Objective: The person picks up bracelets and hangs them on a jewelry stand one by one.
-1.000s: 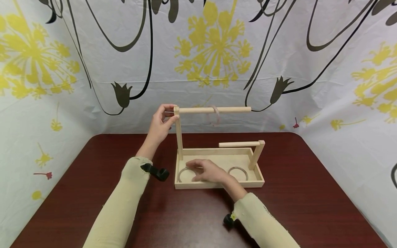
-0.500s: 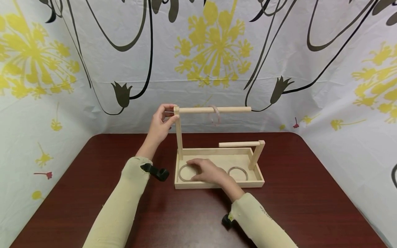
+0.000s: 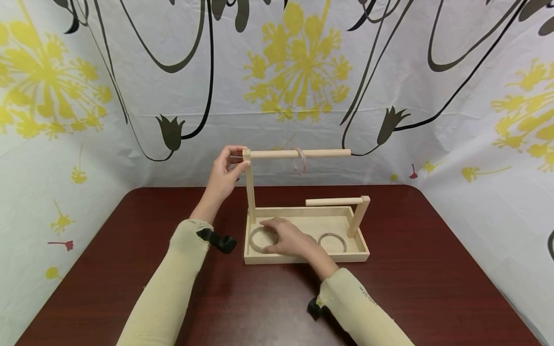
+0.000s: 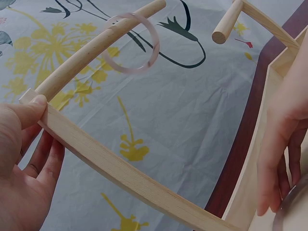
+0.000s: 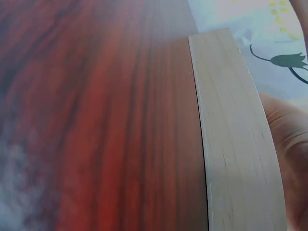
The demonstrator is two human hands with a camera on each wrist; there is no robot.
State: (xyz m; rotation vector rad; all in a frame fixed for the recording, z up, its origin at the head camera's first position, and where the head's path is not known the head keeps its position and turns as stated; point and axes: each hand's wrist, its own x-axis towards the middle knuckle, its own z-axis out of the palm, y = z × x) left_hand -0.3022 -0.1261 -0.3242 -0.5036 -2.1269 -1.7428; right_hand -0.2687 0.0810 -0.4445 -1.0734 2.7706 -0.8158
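Note:
My left hand grips the top corner of the wooden stand's tall post, thumb on one side and fingers behind. A pinkish translucent bangle hangs on the upper rod. Low over the shallow wooden tray at the stand's base is my right hand, thumb and fingers spread apart at the right side of a flat-lying bangle. A second bangle lies at the tray's right, and part of another shows beside my right hand. In the right wrist view, the tray wall hides most of this hand.
A shorter post at the tray's right end bears a lower rod pointing left. The stand rests on a dark red-brown table. A patterned cloth hangs behind and at both sides.
My right hand has shifted slightly left and back from over the left bangle, uncovering part of the bangle beside it. The hanging bangle sways a little. My left hand stays in place.

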